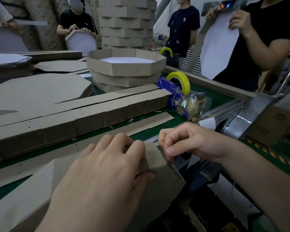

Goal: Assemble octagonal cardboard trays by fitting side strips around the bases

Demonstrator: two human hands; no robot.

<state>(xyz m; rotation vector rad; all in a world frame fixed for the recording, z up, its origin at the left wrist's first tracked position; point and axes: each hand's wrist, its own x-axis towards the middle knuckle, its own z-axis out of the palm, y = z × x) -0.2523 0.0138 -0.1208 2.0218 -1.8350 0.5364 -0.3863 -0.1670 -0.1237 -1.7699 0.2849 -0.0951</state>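
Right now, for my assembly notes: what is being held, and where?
The side strip: left hand grips its folded wall, right hand pinches its end corner.

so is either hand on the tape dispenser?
No: left hand and right hand hold the near tray; the tape dispenser sits apart behind them.

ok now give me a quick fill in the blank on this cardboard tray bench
1. The tape roll on the blue dispenser is ____.
2. The top tray of the stack has a ____ base inside.
3. The right hand pinches the end of the side strip; the ____ hand grips it from above.
4. The table mat is ____.
Missing words: yellow; white; left; green.
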